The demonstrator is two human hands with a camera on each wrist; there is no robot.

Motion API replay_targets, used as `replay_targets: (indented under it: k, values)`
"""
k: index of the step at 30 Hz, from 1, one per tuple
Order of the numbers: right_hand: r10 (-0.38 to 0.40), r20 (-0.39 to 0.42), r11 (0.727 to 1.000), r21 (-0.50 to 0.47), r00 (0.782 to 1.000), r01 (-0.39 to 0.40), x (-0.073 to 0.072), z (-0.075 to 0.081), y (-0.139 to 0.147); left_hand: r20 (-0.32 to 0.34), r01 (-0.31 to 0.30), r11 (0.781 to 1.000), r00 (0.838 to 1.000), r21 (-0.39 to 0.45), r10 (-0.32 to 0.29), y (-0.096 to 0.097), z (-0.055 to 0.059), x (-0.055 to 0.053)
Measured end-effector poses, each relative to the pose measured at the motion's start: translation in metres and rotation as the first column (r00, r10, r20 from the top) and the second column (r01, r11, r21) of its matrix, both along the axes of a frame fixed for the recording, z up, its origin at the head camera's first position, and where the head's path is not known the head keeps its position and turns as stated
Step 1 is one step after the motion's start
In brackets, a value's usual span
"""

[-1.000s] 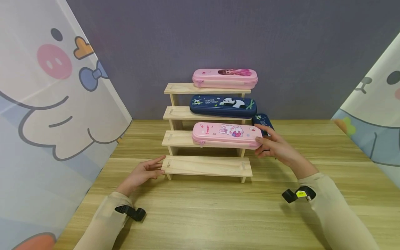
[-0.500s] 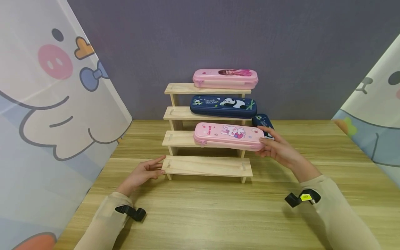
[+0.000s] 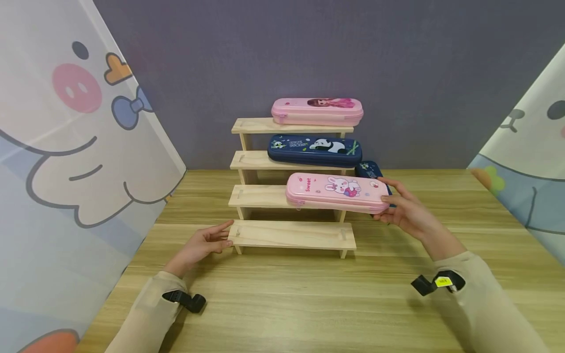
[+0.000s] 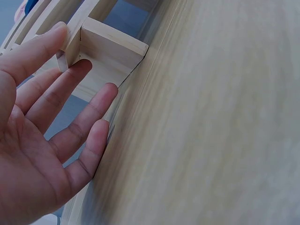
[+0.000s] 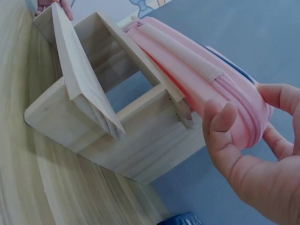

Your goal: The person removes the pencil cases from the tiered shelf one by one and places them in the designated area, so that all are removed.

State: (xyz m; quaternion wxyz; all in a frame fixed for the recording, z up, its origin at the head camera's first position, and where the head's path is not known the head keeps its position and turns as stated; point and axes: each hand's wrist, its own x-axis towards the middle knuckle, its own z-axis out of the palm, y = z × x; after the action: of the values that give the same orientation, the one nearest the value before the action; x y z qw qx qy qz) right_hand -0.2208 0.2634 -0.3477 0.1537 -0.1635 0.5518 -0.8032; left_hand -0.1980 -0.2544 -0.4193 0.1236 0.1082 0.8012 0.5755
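My right hand (image 3: pixel 408 211) grips the right end of a pink rabbit pencil case (image 3: pixel 337 192), thumb on one side and fingers on the other. The case overlaps the third step from the top of a wooden stepped stand (image 3: pixel 291 234) and sticks out past its right end. In the right wrist view, the zipped side of the pencil case (image 5: pixel 201 70) faces the camera, slanting beside the step. My left hand (image 3: pixel 205 245) holds the left end of the lowest step between thumb and fingers; its other fingers (image 4: pixel 101 101) are spread loosely below the board.
A pink pencil case with a doll picture (image 3: pixel 318 113) lies on the top step. On the second step is a navy panda pencil case (image 3: pixel 315 151). Another navy case (image 3: pixel 368 169) is behind the stand's right side. A grey wall (image 3: pixel 419 98) rises behind the wooden table (image 3: pixel 291 304).
My right hand has drawn the pink rabbit pencil case to the right along the third step, uncovering more of its left part. The left hand has stayed at the lowest step.
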Motion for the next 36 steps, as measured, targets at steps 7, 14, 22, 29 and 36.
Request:
replay_targets:
  k: [7, 14, 22, 29, 36]
  values:
    - [0.002, -0.015, 0.998, -0.062, 1.000, -0.003, 0.002, -0.004, 0.015, 0.001, 0.004, 1.000, 1.000, 0.001, -0.004, 0.000, 0.000, 0.000]
    - [0.047, -0.026, 0.984, -0.173, 0.999, -0.051, 0.006, -0.007, 0.035, 0.007, -0.001, 1.000, 1.000, 0.005, 0.001, 0.000, -0.001, 0.000]
    - [0.099, -0.041, 0.948, -0.299, 0.994, -0.107, 0.012, -0.010, 0.058, 0.004, 0.009, 1.000, 1.000, 0.013, -0.009, 0.000, -0.002, 0.000]
    - [0.089, -0.023, 0.934, -0.346, 0.996, -0.092, 0.014, -0.011, 0.073, 0.001, 0.016, 1.000, 1.000, 0.024, -0.016, -0.001, 0.000, 0.001]
    - [0.078, -0.014, 0.921, -0.382, 0.997, -0.077, 0.017, -0.013, 0.090, 0.005, 0.025, 1.000, 1.000, 0.018, -0.025, -0.002, 0.000, 0.001]
